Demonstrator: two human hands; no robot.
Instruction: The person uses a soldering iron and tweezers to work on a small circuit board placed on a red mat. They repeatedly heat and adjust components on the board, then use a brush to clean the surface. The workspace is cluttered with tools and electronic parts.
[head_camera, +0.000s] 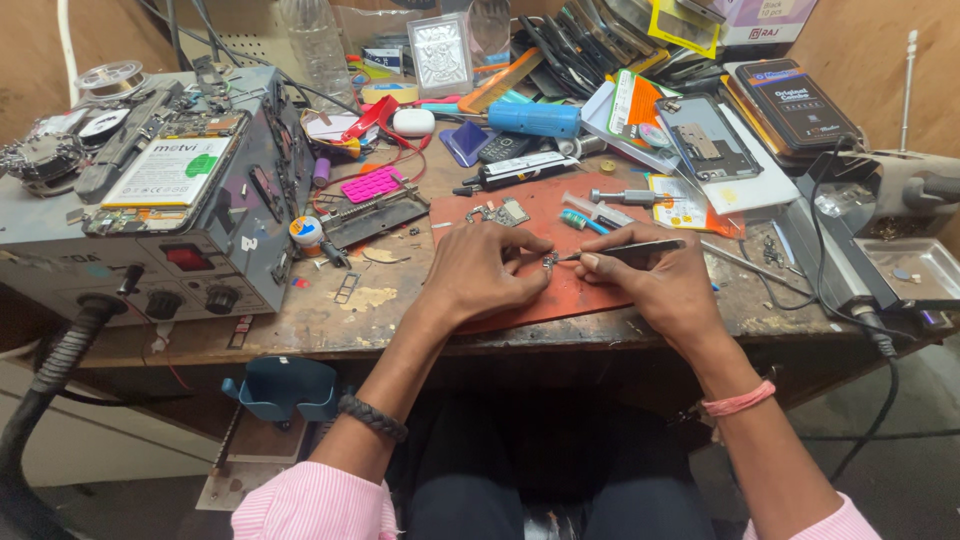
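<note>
At the middle of the frame the left hand (480, 272) rests palm down on the red mat (590, 295), fingers curled in, their tips pinching a small metal part (549, 261); the part is too small to make out further. The right hand (655, 285) lies just right of it, closed around a pair of tweezers (625, 250) held between thumb and forefinger; the tweezers point left, and their tip meets the small part.

On the mat above the hands lie a small circuit board (508, 212), a syringe (592, 211) and a screwdriver (628, 196); a blue cylinder (534, 119) sits further up, near a white earbud case (413, 122). At the left of the frame stands a grey power supply (190, 255) with knobs on its front; an opened phone (165, 175) lies on top of it. At the upper right, a phone back frame (706, 137) rests on a white sheet; a metal tray (915, 268) sits at the right edge of the worn wooden bench (330, 320).
</note>
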